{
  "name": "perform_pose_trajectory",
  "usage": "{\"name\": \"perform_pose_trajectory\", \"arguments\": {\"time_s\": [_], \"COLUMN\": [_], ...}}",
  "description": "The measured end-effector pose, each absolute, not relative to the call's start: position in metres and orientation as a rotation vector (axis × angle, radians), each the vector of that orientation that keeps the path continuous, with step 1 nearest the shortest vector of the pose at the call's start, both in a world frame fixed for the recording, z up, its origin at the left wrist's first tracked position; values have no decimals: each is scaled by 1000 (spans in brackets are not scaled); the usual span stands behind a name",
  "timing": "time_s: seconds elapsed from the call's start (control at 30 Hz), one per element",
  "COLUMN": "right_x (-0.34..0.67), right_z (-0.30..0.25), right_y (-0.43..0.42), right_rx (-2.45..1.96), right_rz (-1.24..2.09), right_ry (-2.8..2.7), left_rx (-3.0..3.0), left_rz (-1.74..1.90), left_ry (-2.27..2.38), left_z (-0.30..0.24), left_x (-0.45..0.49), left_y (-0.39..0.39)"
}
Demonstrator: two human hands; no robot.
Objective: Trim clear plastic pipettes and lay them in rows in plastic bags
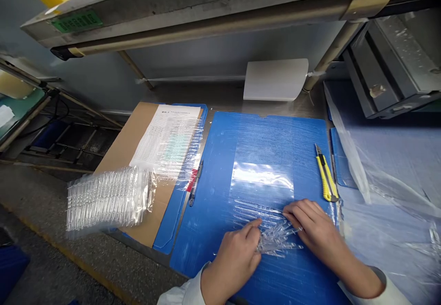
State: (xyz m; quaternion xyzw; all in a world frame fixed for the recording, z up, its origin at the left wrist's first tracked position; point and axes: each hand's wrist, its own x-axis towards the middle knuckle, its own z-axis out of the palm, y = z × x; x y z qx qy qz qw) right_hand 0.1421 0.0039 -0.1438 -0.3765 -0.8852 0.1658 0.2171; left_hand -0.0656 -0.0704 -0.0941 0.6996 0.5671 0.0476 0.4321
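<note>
A loose heap of clear plastic pipettes [275,236] lies on the blue corrugated mat [220,194] near the front edge. My left hand [237,259] rests on the heap's left side, fingers curled with the index finger stretched onto the pipettes. My right hand [315,229] presses on the heap's right side with fingers bent and close together. A clear zip bag [263,167] lies flat on the mat just beyond the heap. A few single pipettes [255,208] lie in a row at its lower edge.
A yellow utility knife [325,176] lies on the mat's right side. Left of the mat are a pen [195,183], cardboard [127,144] with a printed sheet [168,135], and a packed bag of pipettes [106,199]. Clear plastic film [389,194] covers the right. A metal shelf [206,15] hangs overhead.
</note>
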Motion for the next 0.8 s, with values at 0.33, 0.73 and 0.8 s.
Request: {"name": "perform_pose_trajectory", "arguments": {"time_s": [0.33, 0.73, 0.8], "right_x": [142, 122, 126], "right_z": [-138, -116, -117], "right_y": [3, 0, 2], "right_rx": [-1111, -1325, -1303], "right_rz": [559, 1261, 1096], "right_ry": [-2412, -1929, -1997], "left_rx": [1461, 507, 476], "left_rz": [428, 711, 704], "left_ry": [1464, 1269, 1282], "left_z": [-93, -99, -99], "left_x": [-63, -63, -65], "left_y": [-69, -54, -53]}}
